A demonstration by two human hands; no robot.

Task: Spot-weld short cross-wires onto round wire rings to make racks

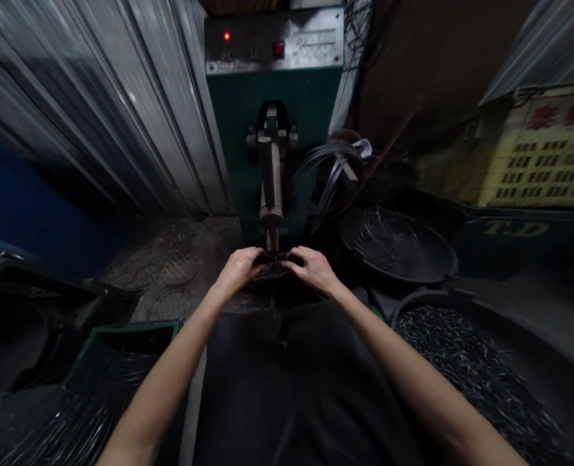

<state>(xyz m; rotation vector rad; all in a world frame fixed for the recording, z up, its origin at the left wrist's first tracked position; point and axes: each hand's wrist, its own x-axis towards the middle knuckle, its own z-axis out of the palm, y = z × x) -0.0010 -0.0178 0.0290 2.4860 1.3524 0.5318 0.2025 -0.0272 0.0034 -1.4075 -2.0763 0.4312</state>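
Note:
Both hands meet in front of a green machine (310, 97), just under the tip of its cylindrical metal arm (270, 178). My left hand (241, 266) has its thumb and fingers closed on the left side of a thin metal wire piece (272, 274). On the right side of the same piece, my right hand (310, 265) pinches it with thumb and fingers. The piece lies roughly level between the hands; dimness hides its full shape. Below them a dark apron (287, 382) covers my lap.
To the right, a round black tub (452, 294) holds many short metal pieces, with a black pan (398, 275) of wires behind it. A wire coil (332, 155) hangs beside the machine. A green bin (136, 327) with wires stands left. A yellow crate (549, 152) is at far right.

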